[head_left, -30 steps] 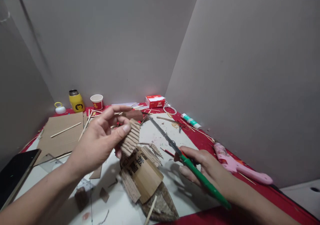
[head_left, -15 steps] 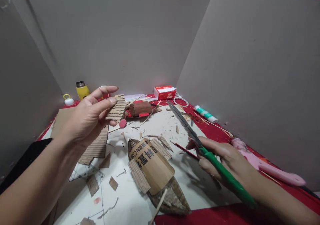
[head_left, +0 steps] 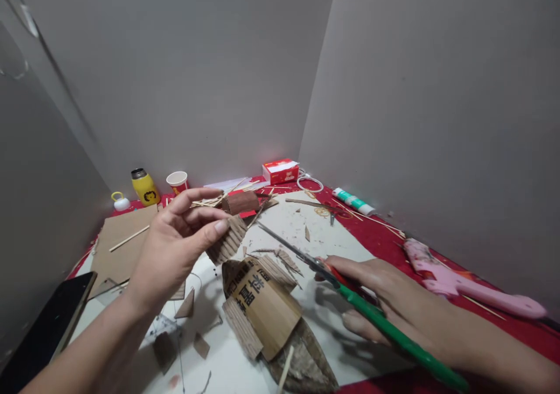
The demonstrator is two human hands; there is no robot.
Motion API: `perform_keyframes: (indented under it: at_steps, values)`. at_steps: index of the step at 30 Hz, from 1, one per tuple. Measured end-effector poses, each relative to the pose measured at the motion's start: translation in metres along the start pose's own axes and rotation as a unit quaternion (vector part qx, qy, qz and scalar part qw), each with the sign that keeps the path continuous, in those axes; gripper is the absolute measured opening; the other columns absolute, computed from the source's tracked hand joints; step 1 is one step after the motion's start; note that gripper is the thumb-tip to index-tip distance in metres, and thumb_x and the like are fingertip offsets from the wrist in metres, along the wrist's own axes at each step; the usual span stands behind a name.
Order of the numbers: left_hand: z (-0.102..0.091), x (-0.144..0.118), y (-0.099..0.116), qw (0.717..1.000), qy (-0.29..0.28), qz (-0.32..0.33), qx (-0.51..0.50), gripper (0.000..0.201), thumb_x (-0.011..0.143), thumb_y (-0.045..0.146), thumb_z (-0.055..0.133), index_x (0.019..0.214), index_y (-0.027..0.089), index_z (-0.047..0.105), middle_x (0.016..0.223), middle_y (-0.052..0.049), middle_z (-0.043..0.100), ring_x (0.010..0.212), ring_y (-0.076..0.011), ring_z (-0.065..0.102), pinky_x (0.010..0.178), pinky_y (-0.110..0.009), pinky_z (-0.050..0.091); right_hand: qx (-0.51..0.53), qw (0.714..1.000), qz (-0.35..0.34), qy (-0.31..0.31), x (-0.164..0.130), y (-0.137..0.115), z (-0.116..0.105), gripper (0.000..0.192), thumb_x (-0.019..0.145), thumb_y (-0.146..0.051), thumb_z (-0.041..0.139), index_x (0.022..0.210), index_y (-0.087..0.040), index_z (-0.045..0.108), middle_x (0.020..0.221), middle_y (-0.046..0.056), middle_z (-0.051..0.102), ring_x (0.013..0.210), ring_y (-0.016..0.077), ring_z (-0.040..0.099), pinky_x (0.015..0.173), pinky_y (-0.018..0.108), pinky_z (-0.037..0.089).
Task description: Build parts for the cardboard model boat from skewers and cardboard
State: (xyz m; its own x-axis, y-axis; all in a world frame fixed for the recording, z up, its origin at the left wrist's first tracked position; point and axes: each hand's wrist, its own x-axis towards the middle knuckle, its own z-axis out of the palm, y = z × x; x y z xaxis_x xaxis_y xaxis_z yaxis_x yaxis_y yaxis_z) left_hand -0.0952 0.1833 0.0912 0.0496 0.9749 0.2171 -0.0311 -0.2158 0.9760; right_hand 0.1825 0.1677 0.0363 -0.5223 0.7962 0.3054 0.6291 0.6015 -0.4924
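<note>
My left hand (head_left: 175, 245) pinches a small piece of corrugated cardboard (head_left: 230, 241) between thumb and fingers, ridged side showing. My right hand (head_left: 385, 295) grips scissors (head_left: 389, 327) by their green handles, and the blades point up and left, their tips just right of the cardboard piece. Something red shows beside the scissors' pivot, partly hidden by my fingers. Under both hands lies a boat-shaped cardboard model (head_left: 266, 318) with a curved, printed cover and ridged strips along its sides.
Cardboard scraps (head_left: 201, 345) litter the white sheet (head_left: 324, 236). Behind are a brown roll (head_left: 240, 202), a yellow bottle (head_left: 146, 188), a paper cup (head_left: 177, 179) and a red box (head_left: 280, 172). A pink glue gun (head_left: 476, 289) and a tube (head_left: 353, 201) lie right; a phone-like black slab (head_left: 48, 330), left.
My left hand has moved right and down with the cardboard piece, now tilted. The scissors have swung lower and left, their tips nearer the piece. The view has shifted, uncovering the paper cup.
</note>
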Motion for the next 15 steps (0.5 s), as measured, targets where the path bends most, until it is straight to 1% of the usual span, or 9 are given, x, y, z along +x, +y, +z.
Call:
perform_keyframes:
  at_steps: [3,6,8,11,15]
  values:
    - [0.004,-0.007,0.001,0.999,-0.013,0.032,0.030,0.037,0.075,0.022,0.077,0.109,0.026,0.064,0.083,0.000,0.072,0.072,-0.0116,0.065,0.062,-0.019,0.052,-0.026,1.000,-0.003,-0.008,0.000,-0.001,0.000,0.023,0.079,-0.047,0.060,0.078,-0.025,0.062,0.062,0.002,0.064,0.052,0.0183,0.056,0.051,0.028,0.043]
    - [0.008,-0.012,0.002,0.996,-0.020,0.057,0.059,0.039,0.076,0.020,0.076,0.112,0.028,0.062,0.082,0.000,0.071,0.075,-0.0125,0.065,0.064,-0.020,0.052,-0.041,0.999,0.002,-0.025,-0.001,0.001,0.000,0.018,0.078,-0.042,0.062,0.080,-0.024,0.063,0.066,0.003,0.066,0.056,0.0192,0.059,0.053,0.028,0.043]
    - [0.010,-0.015,0.002,0.994,-0.023,0.071,0.076,0.042,0.077,0.020,0.076,0.115,0.028,0.060,0.082,0.000,0.070,0.078,-0.0139,0.065,0.067,-0.022,0.052,-0.042,0.999,0.001,-0.024,-0.002,0.002,0.001,0.017,0.075,-0.040,0.064,0.081,-0.024,0.063,0.065,0.002,0.066,0.056,0.0189,0.059,0.053,0.028,0.042]
    - [0.011,-0.018,0.002,0.992,-0.039,0.076,0.094,0.046,0.080,0.020,0.073,0.121,0.030,0.055,0.084,0.000,0.068,0.082,-0.0152,0.065,0.072,-0.025,0.053,-0.033,0.999,-0.006,-0.013,-0.003,0.001,0.001,0.021,0.074,-0.045,0.066,0.080,-0.024,0.064,0.061,0.001,0.064,0.053,0.0178,0.057,0.050,0.027,0.040]
    - [0.011,-0.020,0.002,0.991,-0.048,0.075,0.100,0.047,0.081,0.020,0.073,0.123,0.031,0.054,0.086,0.000,0.067,0.083,-0.0152,0.064,0.075,-0.026,0.055,-0.008,1.000,-0.010,-0.013,-0.003,-0.001,0.002,0.024,0.078,-0.048,0.064,0.079,-0.024,0.066,0.058,0.001,0.062,0.050,0.0162,0.055,0.049,0.026,0.039]
